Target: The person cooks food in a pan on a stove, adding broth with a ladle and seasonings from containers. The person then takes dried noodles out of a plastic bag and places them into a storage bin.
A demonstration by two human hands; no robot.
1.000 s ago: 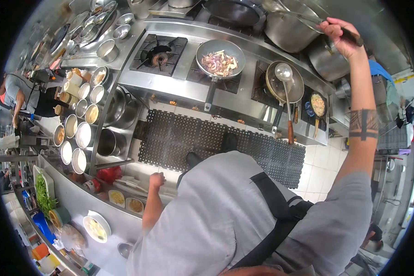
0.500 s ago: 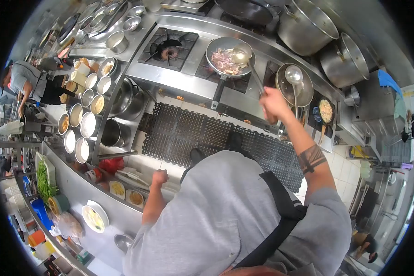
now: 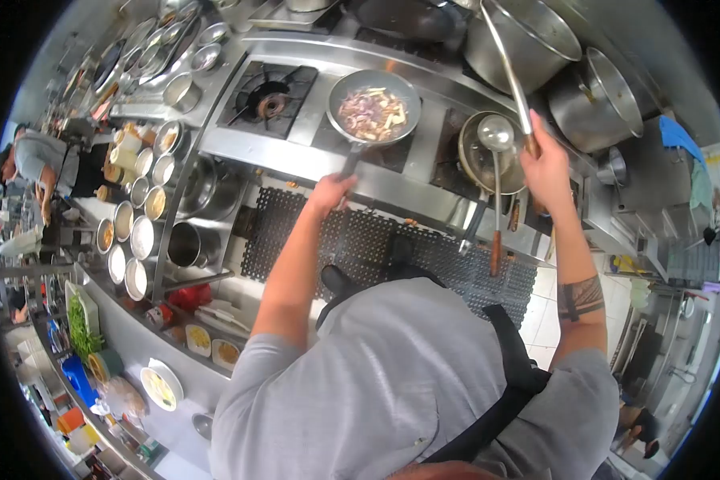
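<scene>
My left hand (image 3: 332, 194) is closed around the black handle of a frying pan (image 3: 372, 78) over the stove. Sliced purplish and pale food (image 3: 374, 114), which looks like onion, lies in this pan. My right hand (image 3: 546, 166) grips the wooden end of a long ladle (image 3: 507, 66), raised to the right of the pan. Its metal shaft points up toward the back, and its bowl is at the frame's top edge. Below my right hand, a second ladle (image 3: 497, 188) with a wooden grip rests in another pan (image 3: 469, 152).
Two large steel pots (image 3: 520, 50) stand at the back right. An unused burner (image 3: 270, 104) is left of the frying pan. Several ingredient containers (image 3: 142, 238) stand further left. A black mat (image 3: 296, 232) covers the floor. Another person (image 3: 40, 164) works at far left.
My left hand has moved up and taken the frying pan's handle. My right hand has lifted the ladle out of the pan and swung it up to the right. The food appears tossed about.
</scene>
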